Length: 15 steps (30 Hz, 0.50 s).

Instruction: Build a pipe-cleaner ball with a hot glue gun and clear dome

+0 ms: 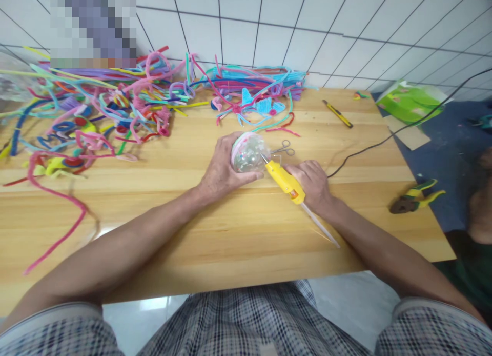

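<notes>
Left hand (223,163): gripping one clear ball (251,155), mid-table (230,238) | Right hand (313,184): gripping one yellow glue gun (285,180), pointed at ball | Beyond: one pair of scissors (285,148), one knife (337,114)

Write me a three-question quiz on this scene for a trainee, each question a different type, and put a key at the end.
1. Multiple choice. What does the right hand hold?
A) scissors
B) glue gun
C) pipe cleaner

2. True or false. The left hand holds a clear round piece.

3. Short answer. Which lies nearer the far edge of the table, the cutter or the pliers?

Key: 1. B. 2. True. 3. The cutter.
</notes>
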{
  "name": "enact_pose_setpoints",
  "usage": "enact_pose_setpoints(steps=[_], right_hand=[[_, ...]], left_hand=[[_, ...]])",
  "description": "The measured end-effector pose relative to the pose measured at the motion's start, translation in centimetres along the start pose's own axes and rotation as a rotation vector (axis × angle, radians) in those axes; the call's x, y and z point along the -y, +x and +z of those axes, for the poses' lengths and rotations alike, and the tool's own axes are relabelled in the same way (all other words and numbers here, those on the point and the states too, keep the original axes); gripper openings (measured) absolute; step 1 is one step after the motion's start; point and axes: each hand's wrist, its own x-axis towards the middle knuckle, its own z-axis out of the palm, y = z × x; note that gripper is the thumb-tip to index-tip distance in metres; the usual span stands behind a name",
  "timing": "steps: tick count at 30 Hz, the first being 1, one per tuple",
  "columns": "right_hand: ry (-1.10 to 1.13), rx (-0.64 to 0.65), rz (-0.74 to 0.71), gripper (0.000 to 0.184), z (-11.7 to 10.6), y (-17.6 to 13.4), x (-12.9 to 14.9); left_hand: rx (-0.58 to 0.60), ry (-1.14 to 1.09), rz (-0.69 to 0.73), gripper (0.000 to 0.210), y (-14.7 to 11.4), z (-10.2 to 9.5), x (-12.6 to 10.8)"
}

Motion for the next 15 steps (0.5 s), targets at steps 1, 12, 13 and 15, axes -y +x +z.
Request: enact_pose_setpoints(steps=[1,12,13,15], right_hand=[[-0.002,-0.004,-0.003,0.046,0.06,-0.01,0.02],[0.002,0.004,0.021,0.044,0.39,-0.20,0.10],[0.002,-0.005,0.012,0.043,0.32,-0.07,0.13],[-0.001,-0.023,-0.007,0.041,0.18,0.22,0.19]], left_hand=[[-0.002,0.000,0.003,0.098,0.02,0.01,0.01],[0.002,0.006,-0.010,0.100,-0.18,0.02,0.18],[-0.001,0.003,-0.006,0.100,-0.20,0.05,0.23],[-0.010,-0.005,0.002,0.098,-0.23,0.10,0.29]])
